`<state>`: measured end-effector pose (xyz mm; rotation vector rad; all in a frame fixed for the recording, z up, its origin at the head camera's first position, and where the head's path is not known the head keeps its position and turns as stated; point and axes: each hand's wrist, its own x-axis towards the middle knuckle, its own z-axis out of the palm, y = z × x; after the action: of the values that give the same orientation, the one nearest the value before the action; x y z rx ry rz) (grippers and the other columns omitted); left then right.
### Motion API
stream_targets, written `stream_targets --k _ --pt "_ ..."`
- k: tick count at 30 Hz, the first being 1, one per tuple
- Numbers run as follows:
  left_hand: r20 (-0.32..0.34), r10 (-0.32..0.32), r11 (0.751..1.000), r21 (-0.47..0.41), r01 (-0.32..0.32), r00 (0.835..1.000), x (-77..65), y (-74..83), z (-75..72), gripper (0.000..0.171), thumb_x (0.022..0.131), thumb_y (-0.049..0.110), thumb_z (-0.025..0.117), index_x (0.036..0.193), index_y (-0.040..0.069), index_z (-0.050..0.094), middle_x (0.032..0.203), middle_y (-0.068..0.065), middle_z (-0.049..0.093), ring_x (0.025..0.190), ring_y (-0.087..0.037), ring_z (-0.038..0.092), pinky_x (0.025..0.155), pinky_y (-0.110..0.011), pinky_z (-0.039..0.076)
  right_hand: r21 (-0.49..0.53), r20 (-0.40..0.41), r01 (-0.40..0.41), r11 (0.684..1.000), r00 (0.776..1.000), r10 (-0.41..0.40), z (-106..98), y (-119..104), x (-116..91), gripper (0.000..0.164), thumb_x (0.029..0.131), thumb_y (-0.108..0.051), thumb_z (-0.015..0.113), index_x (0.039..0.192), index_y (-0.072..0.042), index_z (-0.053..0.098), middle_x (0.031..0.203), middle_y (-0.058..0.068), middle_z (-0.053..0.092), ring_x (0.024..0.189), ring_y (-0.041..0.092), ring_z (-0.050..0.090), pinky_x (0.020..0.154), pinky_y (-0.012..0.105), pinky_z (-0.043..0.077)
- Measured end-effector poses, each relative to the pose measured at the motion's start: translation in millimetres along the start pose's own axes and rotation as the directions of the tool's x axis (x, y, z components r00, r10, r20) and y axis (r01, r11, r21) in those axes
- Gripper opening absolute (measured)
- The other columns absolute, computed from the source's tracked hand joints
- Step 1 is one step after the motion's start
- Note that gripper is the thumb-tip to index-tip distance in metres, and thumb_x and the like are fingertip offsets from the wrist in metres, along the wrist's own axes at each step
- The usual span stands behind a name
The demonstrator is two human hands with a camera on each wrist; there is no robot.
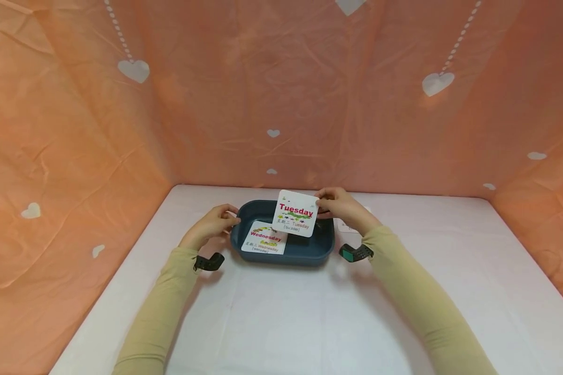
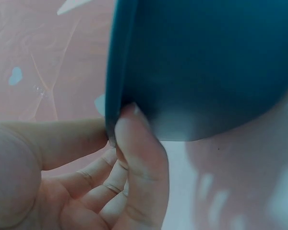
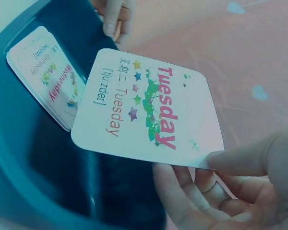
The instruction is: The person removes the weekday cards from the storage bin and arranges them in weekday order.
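A dark blue tray (image 1: pixel 309 253) stands on the white table, with a "Wednesday" card (image 1: pixel 264 239) lying inside at its left; the right wrist view shows this as a small stack of cards (image 3: pixel 45 79). My left hand (image 1: pixel 212 225) pinches the tray's left rim, thumb outside and a finger over the inner wall in the left wrist view (image 2: pixel 134 163). Above the tray, my right hand (image 1: pixel 342 205) holds a white "Tuesday" card (image 1: pixel 296 212) by its right edge between thumb and fingers. The card is tilted, its printed face toward the head camera, and overlaps the Wednesday card there.
Another white card (image 1: pixel 346 227) lies on the table right of the tray, partly hidden behind my right hand. An orange cloth backdrop (image 1: pixel 272 94) with white hearts rises behind the table's back edge. Dark wrist devices (image 1: pixel 209 262) sit on both sleeves.
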<state>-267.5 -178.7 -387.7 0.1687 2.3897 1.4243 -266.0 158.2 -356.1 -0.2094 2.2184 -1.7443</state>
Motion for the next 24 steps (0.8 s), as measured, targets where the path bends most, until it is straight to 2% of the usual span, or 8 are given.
stream_targets --k 4,12,19,24 --pt "0.003 0.004 1.000 0.005 -0.004 1.000 0.1 -0.1 -0.5 0.035 0.097 0.012 0.055 0.128 -0.003 0.045 0.096 -0.020 0.058 0.080 -0.027 0.056 0.064 -0.032 0.051 0.005 -0.041 0.023 1.000 0.999 -0.022 -14.3 -1.7 -8.1 0.023 0.099 -0.003 0.047 0.118 0.009 0.048 0.113 0.023 0.054 0.098 0.032 0.058 0.088 0.044 0.049" --pt "-0.004 0.004 1.000 0.017 -0.004 1.000 -0.3 -1.7 -2.1 0.036 0.097 0.011 0.055 0.128 -0.005 0.045 0.096 -0.021 0.058 0.073 -0.020 0.056 0.063 -0.034 0.051 -0.006 -0.113 0.039 0.999 0.993 -0.039 -48.0 -3.5 -23.1 0.026 0.100 -0.005 0.045 0.121 0.010 0.045 0.112 0.025 0.053 0.102 0.036 0.057 0.093 0.051 0.044" --pt "-0.003 -0.004 1.000 0.014 0.004 1.000 -0.7 -2.3 -3.8 0.037 0.097 0.009 0.055 0.128 -0.006 0.045 0.096 -0.022 0.058 0.071 -0.019 0.057 0.062 -0.032 0.051 -0.063 -0.172 0.026 0.998 0.984 -0.036 -79.3 -2.0 -36.8 0.033 0.101 -0.010 0.045 0.128 0.010 0.040 0.115 0.022 0.052 0.102 0.029 0.057 0.089 0.038 0.049" --pt "-0.010 0.010 1.000 0.023 -0.010 1.000 -2.5 -1.0 -5.0 0.036 0.096 0.008 0.055 0.128 -0.007 0.045 0.097 -0.023 0.058 0.074 -0.023 0.059 0.063 -0.031 0.051 -0.065 -0.190 0.007 0.998 0.982 -0.019 -97.0 2.4 -46.0 0.035 0.101 -0.012 0.045 0.129 0.009 0.039 0.117 0.020 0.050 0.100 0.023 0.057 0.091 0.037 0.048"
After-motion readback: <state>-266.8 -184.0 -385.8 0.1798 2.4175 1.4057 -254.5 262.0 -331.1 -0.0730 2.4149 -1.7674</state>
